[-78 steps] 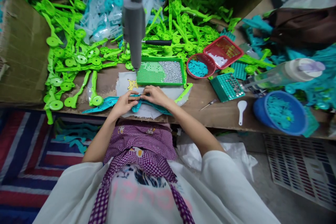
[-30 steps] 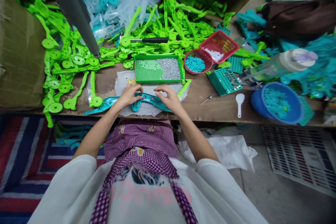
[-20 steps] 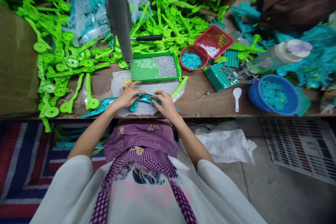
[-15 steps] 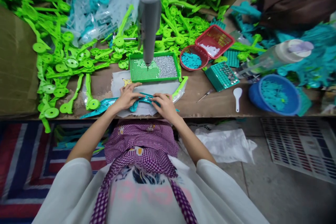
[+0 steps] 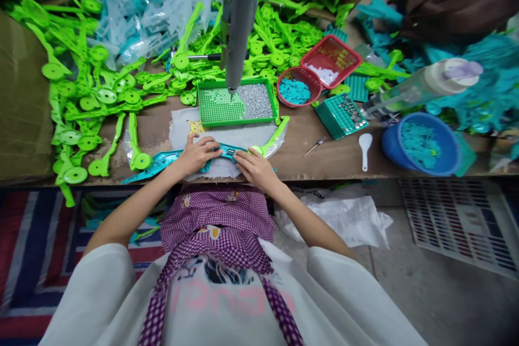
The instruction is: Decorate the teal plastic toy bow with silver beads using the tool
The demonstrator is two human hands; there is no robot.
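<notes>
A teal plastic toy part (image 5: 227, 152) lies on a white cloth (image 5: 227, 135) at the near edge of the wooden bench (image 5: 316, 157). My left hand (image 5: 197, 154) presses on its left half with curled fingers. My right hand (image 5: 254, 167) grips its right end, fingers closed around it. A longer teal piece (image 5: 152, 165) stretches left from under my left hand. Just beyond the cloth sits a green tray (image 5: 237, 104) with small silver screws. A grey hanging screwdriver (image 5: 238, 21) dangles above the tray, held by neither hand.
Piles of bright green plastic parts (image 5: 105, 92) cover the bench's left and back. Red baskets (image 5: 316, 75), a teal screw tray (image 5: 341, 114), a white scoop (image 5: 364, 147), a blue bowl (image 5: 421, 148) and a bottle (image 5: 425, 86) stand at right. A cardboard box (image 5: 20, 113) is at left.
The hanging screwdriver has swung from left to right over the green tray. My right hand has slid inward along the teal part toward my left hand. The camera view has shifted slightly.
</notes>
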